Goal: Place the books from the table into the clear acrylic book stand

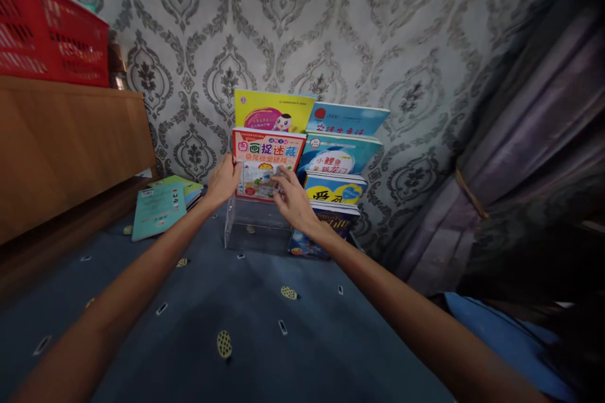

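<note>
A red-bordered children's picture book (265, 179) stands in a clear acrylic book rack (258, 220), below and in front of a yellow book (255, 110). My left hand (225, 181) grips its left edge, thumb toward the front cover. Against the lower right of the same cover is my right hand (293, 198), its fingers slightly bent and apart, hiding part of the picture. The right column of the rack holds a light blue book (350, 116), a teal book (347, 154), blue-and-yellow books (338, 189) and dark blue books (338, 217), partly behind my right hand.
Several books, a teal one (161, 208) on top, lie on the dark blue patterned cloth (255, 321) at left. A wooden cabinet (70, 138) with a red plastic basket (51, 31) stands beyond. Patterned wallpaper (283, 31) rises behind; a tied curtain (472, 170) hangs at right.
</note>
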A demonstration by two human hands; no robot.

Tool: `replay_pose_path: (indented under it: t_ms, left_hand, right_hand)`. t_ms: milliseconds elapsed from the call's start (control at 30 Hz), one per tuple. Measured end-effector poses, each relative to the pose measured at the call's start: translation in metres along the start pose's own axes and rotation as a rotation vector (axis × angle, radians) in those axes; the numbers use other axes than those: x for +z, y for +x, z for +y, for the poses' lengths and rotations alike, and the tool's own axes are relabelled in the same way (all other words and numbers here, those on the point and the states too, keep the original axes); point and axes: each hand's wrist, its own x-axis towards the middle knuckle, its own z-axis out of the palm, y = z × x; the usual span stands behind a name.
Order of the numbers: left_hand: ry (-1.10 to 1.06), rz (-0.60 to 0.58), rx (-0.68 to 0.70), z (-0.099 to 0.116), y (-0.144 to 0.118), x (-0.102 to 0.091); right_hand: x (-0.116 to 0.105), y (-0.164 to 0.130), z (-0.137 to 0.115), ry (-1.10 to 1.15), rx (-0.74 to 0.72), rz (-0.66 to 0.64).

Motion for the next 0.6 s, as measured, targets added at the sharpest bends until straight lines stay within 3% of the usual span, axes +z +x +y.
replay_pose_path:
  t_ms: [167, 267, 400, 600]
  left_hand:
    - [-0.016, 0.039, 0.07, -0.012, -0.009, 0.004]
    - [0.046, 0.033, 0.093, -0.031, -0.032, 0.007]
    - [0.349, -0.149, 0.008, -0.078, -0.08, 0.003]
    - [0.552, -0.239, -0.197, -0.167, -0.127, -0.031]
  right_hand:
    - [0.0, -0.002, 0.0, 0.02, -0.01, -0.019]
    - [0.0, -0.008, -0.005, 0.038, -0.007, -0.02]
    - [0.005, -0.037, -0.018, 0.116, 0.002, -0.044]
    - [0.032, -0.106, -0.042, 0.223, 0.085, -0.186]
